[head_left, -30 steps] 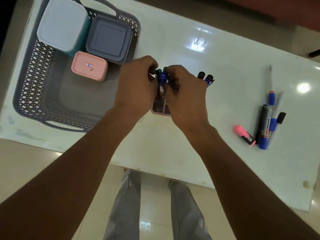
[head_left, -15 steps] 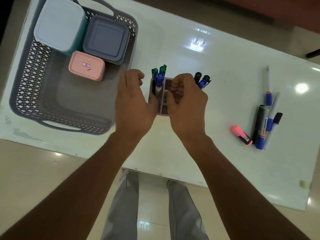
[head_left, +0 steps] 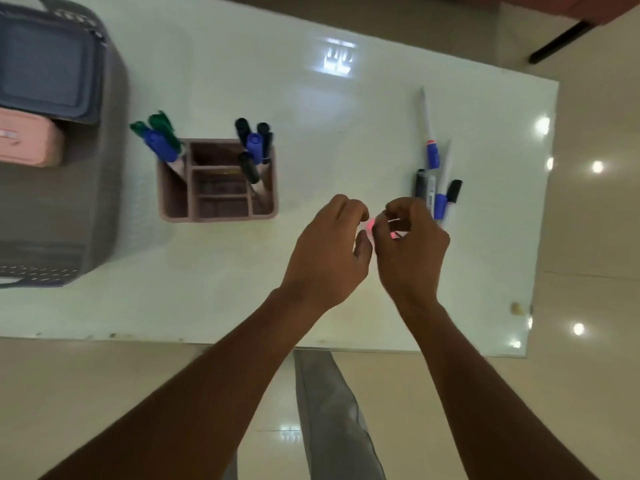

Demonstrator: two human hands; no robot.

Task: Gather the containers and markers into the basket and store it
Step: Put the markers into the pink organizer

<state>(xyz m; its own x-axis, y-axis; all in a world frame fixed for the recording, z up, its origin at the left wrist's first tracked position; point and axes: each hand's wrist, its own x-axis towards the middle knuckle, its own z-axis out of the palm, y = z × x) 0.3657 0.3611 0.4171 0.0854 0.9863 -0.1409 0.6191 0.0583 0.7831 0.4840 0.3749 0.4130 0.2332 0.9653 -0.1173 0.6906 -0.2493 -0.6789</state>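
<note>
White table (head_left: 311, 98): hands (head_left: 329, 251) (head_left: 412, 254) now off organizer (head_left: 218, 218), over at pink highlighter (head_left: 370, 223).

One basket (head_left: 111, 174), one organizer (head_left: 218, 216), two lidded containers (head_left: 41, 64).

r hand (head_left: 410, 244) on pink marker (head_left: 370, 224), l hand (head_left: 329, 251) beside

Glossy white table (head_left: 311, 98) runs from centre to 12 o'clock, with a bright light patch (head_left: 339, 58) reflected at 12. Polished beige floor tiles (head_left: 588, 237) at 3 and 6, with lamp glints. Dark bar (head_left: 557, 41) at 1 o'clock, possibly a furniture leg.
</note>
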